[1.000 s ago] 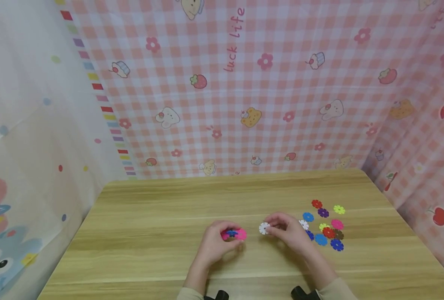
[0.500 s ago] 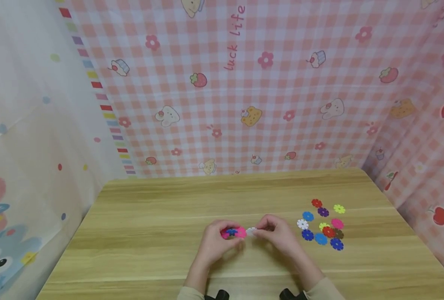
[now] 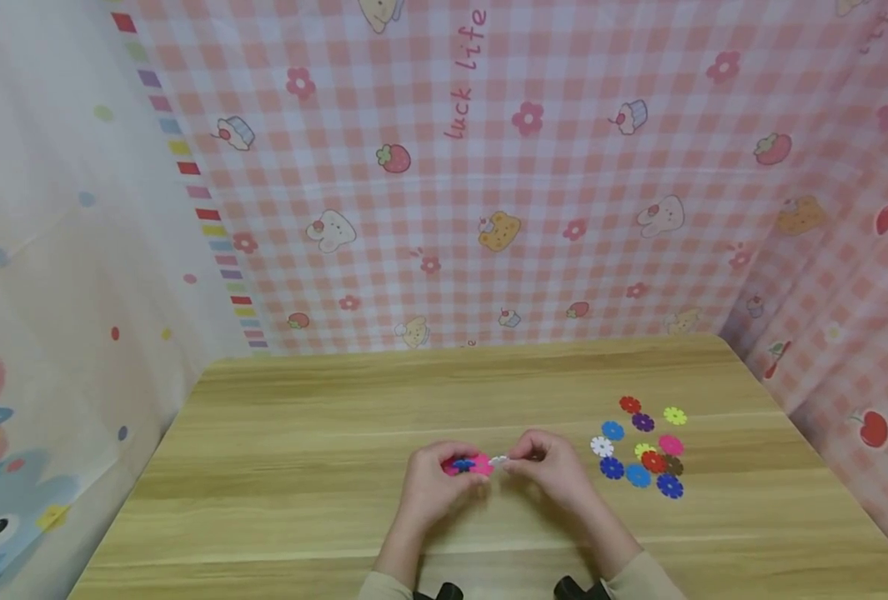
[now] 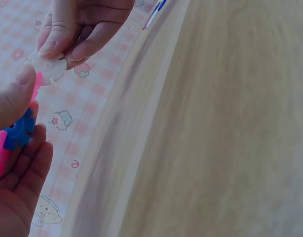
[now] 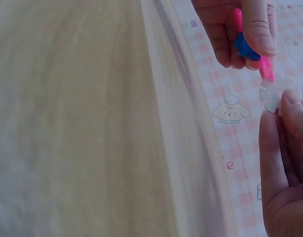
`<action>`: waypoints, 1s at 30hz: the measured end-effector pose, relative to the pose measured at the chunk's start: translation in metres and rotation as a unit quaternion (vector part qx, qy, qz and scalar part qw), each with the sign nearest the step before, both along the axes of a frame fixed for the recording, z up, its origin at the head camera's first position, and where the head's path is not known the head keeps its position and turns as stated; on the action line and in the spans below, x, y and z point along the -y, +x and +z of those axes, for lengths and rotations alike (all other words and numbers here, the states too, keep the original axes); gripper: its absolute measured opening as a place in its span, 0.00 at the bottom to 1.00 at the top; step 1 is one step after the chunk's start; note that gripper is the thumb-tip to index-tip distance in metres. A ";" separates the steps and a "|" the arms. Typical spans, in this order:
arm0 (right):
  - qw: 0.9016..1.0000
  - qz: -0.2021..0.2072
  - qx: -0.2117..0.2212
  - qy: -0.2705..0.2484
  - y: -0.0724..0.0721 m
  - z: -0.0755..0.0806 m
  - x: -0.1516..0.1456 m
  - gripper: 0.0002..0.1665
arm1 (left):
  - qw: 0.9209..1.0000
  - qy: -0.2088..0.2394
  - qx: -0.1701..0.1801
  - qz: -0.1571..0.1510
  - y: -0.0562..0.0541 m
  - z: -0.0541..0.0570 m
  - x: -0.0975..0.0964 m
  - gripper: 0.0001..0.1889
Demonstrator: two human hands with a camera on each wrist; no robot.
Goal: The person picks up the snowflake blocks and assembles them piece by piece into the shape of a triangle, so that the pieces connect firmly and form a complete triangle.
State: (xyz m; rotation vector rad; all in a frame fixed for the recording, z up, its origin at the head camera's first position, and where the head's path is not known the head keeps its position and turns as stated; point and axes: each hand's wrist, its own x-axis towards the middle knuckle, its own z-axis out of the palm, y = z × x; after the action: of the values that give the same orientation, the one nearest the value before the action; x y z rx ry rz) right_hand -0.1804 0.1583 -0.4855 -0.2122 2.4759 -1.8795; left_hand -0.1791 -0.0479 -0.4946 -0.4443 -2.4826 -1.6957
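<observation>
- Left of the left hand (image 3: 430, 483), the table (image 3: 286, 467) gives wide passage.
- Right of the right hand (image 3: 554, 468), scattered discs (image 3: 653, 462) obstruct.
- Behind the table, a curtain (image 3: 444, 192) blocks.

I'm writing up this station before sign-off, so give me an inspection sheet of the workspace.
Surface: wood-grain table.
Job's things: pink-and-blue disc assembly and white disc, touching; whether they are locked together, cannot tell.
Clutter: loose notched discs in several colours on the table's right side, some overlapping.
Grips: left-hand grip holds the assembly; right-hand grip pinches the white disc.
Cables: nothing seen.
Surroundings: pink checked cloth behind and at right; white printed cloth at left.
</observation>
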 end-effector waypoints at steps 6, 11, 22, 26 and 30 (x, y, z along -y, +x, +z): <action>1.000 -0.002 0.003 -0.019 0.000 0.000 0.003 0.08 | 1.000 0.006 0.018 0.013 0.000 0.003 0.000 0.15; 1.000 -0.014 0.011 -0.011 -0.001 0.003 0.007 0.06 | 0.999 -0.002 0.032 0.010 0.001 0.008 0.002 0.15; 1.000 0.002 -0.017 0.006 -0.002 0.000 0.009 0.07 | 0.999 -0.040 -0.016 -0.009 -0.001 0.013 0.005 0.14; 1.000 0.001 -0.024 0.013 0.000 0.000 0.011 0.06 | 0.999 -0.039 -0.034 -0.008 0.000 0.015 0.006 0.11; 0.999 0.010 -0.045 0.028 0.002 0.001 0.013 0.05 | 0.998 -0.037 -0.051 -0.018 -0.001 0.014 0.006 0.06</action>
State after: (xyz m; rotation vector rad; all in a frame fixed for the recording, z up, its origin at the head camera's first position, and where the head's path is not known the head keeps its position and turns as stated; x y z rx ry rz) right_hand -0.1786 0.1455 -0.4846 -0.3247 2.5698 -1.8302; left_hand -0.1798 -0.0543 -0.4802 -0.5707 -2.4849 -1.5560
